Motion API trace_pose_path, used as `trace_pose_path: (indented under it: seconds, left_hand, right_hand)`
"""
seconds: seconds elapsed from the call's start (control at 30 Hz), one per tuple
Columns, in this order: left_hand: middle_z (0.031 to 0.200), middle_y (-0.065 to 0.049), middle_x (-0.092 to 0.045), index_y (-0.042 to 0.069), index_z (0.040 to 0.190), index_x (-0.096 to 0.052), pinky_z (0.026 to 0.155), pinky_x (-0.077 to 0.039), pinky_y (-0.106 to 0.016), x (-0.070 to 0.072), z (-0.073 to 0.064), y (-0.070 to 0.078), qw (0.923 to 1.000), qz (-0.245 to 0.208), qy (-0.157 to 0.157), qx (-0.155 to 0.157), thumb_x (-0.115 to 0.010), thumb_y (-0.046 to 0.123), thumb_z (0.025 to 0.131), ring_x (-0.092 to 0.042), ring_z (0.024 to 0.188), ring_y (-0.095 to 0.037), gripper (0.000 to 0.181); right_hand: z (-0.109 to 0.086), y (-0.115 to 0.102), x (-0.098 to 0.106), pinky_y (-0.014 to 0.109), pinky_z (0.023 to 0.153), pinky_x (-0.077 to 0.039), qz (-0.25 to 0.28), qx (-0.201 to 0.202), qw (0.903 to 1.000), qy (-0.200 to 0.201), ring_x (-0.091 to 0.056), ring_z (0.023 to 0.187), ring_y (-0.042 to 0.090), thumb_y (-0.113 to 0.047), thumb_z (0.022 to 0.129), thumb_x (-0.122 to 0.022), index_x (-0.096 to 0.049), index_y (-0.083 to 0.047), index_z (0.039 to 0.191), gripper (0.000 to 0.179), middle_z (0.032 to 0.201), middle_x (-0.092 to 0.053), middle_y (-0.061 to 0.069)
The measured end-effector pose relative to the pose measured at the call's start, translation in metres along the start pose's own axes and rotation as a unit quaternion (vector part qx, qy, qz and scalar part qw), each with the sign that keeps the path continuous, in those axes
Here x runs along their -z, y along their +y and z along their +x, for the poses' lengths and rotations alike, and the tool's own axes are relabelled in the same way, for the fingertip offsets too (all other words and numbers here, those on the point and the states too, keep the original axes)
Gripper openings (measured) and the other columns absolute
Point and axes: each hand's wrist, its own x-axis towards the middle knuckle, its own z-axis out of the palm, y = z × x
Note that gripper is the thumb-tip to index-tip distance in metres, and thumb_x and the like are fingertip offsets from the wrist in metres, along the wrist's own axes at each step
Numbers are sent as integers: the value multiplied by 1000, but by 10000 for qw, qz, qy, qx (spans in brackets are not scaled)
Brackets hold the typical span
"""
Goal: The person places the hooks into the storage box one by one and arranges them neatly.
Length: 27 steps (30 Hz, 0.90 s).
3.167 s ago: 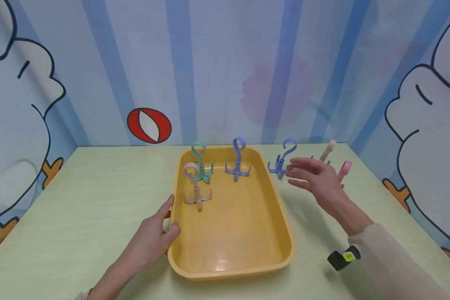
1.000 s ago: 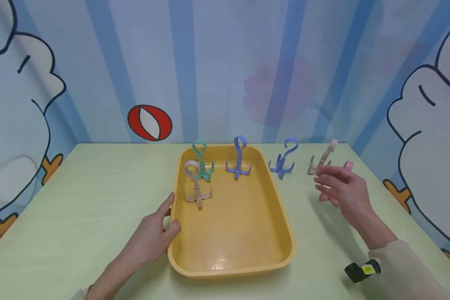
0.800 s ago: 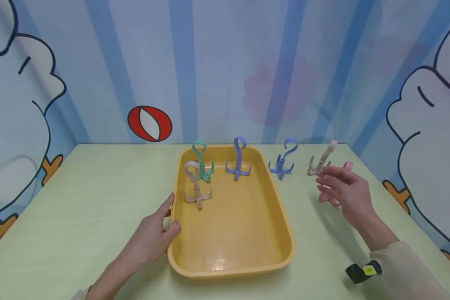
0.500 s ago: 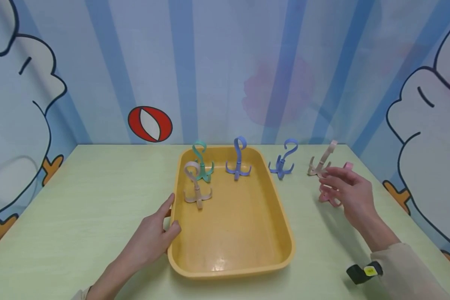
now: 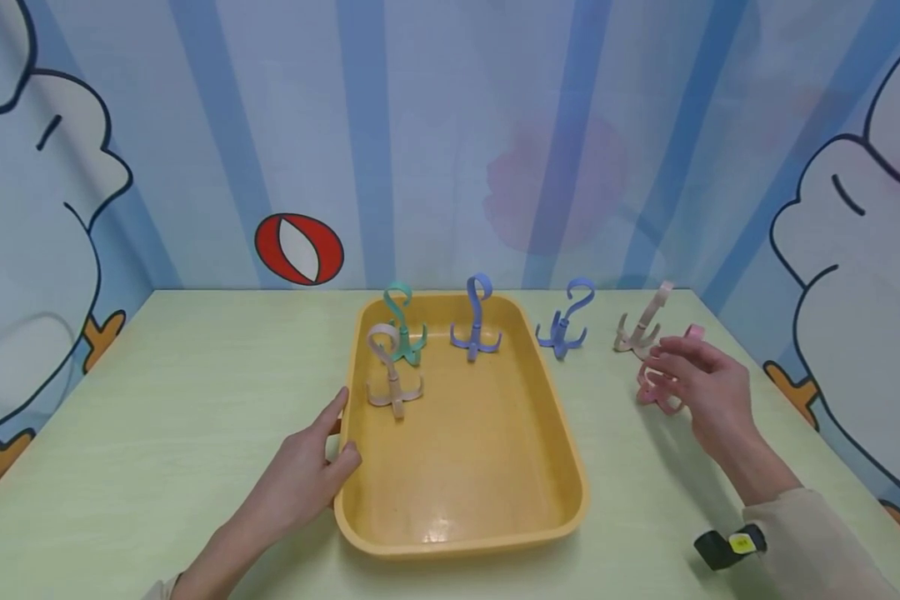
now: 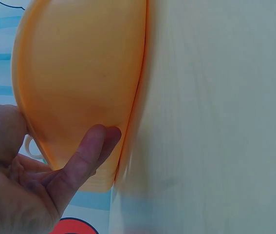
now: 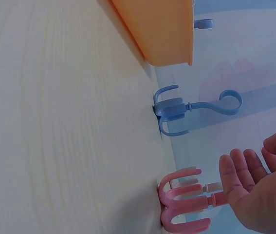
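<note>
Left hand (image 5: 309,468) grasps the yellow tray (image 5: 461,548), and right hand (image 5: 708,392), relaxed and holding nothing, should preferably pinch the pink multi-pronged hook (image 7: 189,206) by its slim stem.

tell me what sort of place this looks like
Probably a staged tabletop set rather than an ordinary room: a striped backdrop and large cartoon figures enclose a pale table, with a yellow tray and coloured hooks on it.
</note>
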Motion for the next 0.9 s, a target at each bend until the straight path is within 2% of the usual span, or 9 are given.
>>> trace_pose_path:
  seconds: [0.2,0.5,0.63,0.73,0.9]
  left_hand:
    - [155,-30,-51,8,170,-18,58,-60,-26,0,-1,0,10000,9,7,-23,-52,16,100,-72,70,-13,78]
    - [155,-30,-52,8,170,-17,56,-59,-26,1,0,0,10000,4,20,-64,-52,16,100,-71,65,-13,78]
    - [155,-30,-51,8,170,-17,55,-59,-27,0,0,-1,10000,-11,16,-49,-52,16,100,-71,66,-13,79]
    - [156,-30,-51,8,170,-17,55,-59,-27,0,0,-1,10000,-38,3,-33,-52,16,100,-72,68,-13,79]
    - [156,-30,-51,9,170,-17,56,-60,-27,0,0,-1,10000,-75,-13,-27,-52,16,100,-73,71,-14,79]
  right_hand:
    - [-3,1,4,21,77,-63,191,61,9995,246,-77,85,3,-18,98,-75,-73,-17,111,13,96,-77,-12]
    - [-1,3,10,20,72,-63,71,-28,9973,732,-77,79,4,-17,96,-77,-73,-13,106,11,87,-75,-10]
    - [1,2,11,22,69,-64,52,-230,9933,1132,-76,76,6,-21,98,-74,-73,-11,105,12,83,-76,-9]
    - [3,1,13,22,66,-64,260,-347,9885,1450,-76,74,7,-22,101,-69,-72,-11,102,11,80,-77,-9]
    - [5,0,18,22,63,-63,637,-318,9803,1842,-76,72,8,-21,101,-68,-73,-12,97,11,79,-76,-7]
